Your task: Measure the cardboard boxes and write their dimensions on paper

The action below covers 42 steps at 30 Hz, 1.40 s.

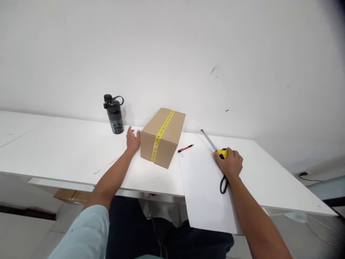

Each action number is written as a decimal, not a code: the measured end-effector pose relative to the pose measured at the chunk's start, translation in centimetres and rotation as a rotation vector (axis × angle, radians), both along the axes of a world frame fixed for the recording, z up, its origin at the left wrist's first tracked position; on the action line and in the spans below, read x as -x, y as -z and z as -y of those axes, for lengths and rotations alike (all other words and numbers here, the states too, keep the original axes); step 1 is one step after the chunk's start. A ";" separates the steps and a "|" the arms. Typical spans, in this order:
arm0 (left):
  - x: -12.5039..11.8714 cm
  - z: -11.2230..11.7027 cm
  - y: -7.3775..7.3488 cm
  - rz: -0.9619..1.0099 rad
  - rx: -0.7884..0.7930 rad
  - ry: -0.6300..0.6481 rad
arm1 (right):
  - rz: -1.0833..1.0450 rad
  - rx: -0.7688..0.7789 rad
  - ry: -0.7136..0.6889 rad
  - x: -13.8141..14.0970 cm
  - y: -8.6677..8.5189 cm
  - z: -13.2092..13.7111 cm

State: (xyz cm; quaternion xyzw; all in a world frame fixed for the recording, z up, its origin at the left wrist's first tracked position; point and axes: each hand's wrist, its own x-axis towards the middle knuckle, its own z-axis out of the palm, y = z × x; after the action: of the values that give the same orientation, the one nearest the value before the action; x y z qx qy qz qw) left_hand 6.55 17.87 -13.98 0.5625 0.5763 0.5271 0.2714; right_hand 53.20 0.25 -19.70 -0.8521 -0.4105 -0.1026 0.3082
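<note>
In the head view, my left hand (pixel 133 141) rests at the left side of the cardboard box (pixel 167 138), fingers loosely spread with the thumb toward the cardboard; they have hold of nothing, and I cannot tell whether the thumb touches the box or stops just short of it. My right hand (pixel 231 163) is closed round the yellow and black tape measure (pixel 222 153), its blade (pixel 209 140) drawn partly out and slanting away from me and to the left, toward the wall (pixel 172 54); I cannot tell whether the blade's end meets the bench (pixel 67 147). The box stands on the bench between my hands, just right of my left fingers and well to the left of my right ones, so the left is plainly the nearer. Its long axis runs away from me and leans a little right, with a strip of yellow tape (pixel 165 126) along the top and down the near end. The blade therefore lies apart from the box, on its right, tilted across that axis rather than along it. Between box and tape measure lies a red and black pen (pixel 185 148), at the far-left corner of a white sheet (pixel 207 190) that overhangs the near edge. A dark bottle (pixel 115 117) stands upright, left of my left hand.
</note>
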 end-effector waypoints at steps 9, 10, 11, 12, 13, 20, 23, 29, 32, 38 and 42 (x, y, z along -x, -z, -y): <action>-0.8 1.1 1.6 -0.394 -0.380 0.431 | 0.024 -0.162 -0.156 -0.3 -1.4 0.9; -0.9 1.0 1.8 -0.417 -0.386 0.443 | 0.041 -0.189 -0.172 -0.1 -1.8 0.9; -0.9 0.9 2.1 -0.430 -0.376 0.442 | 0.056 -0.217 -0.180 0.1 -2.3 0.8; -1.0 0.8 2.3 -0.429 -0.357 0.432 | 0.069 -0.245 -0.182 0.4 -2.9 0.9; -1.0 0.7 2.5 -0.422 -0.337 0.421 | 0.078 -0.270 -0.181 0.8 -3.6 1.0; -1.2 0.5 3.0 -0.406 -0.315 0.420 | 0.612 -0.414 -0.428 5.8 -8.1 4.2; -1.4 0.9 2.6 -0.365 -0.333 0.423 | 0.742 -0.374 -0.388 7.2 -9.3 5.4; -2.0 3.9 0.8 -0.120 -0.496 0.420 | 0.945 -0.350 -0.465 7.0 -11.5 5.0; -2.6 5.5 0.5 -0.125 -0.514 0.526 | 1.029 -0.413 -0.590 7.1 -12.5 4.7; -3.4 6.4 1.0 -0.122 -0.491 0.653 | 1.115 -0.340 -0.630 8.2 -14.3 5.0; -3.5 6.1 1.4 -0.144 -0.592 0.647 | 1.302 -0.494 -0.760 10.4 -17.3 5.7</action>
State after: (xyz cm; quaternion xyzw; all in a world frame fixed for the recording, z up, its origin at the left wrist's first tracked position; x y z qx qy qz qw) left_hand 10.05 11.74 -15.38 0.8027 0.2122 0.5167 0.2091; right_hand 42.84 -5.46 -2.38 -0.3292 -0.7364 -0.5561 0.2003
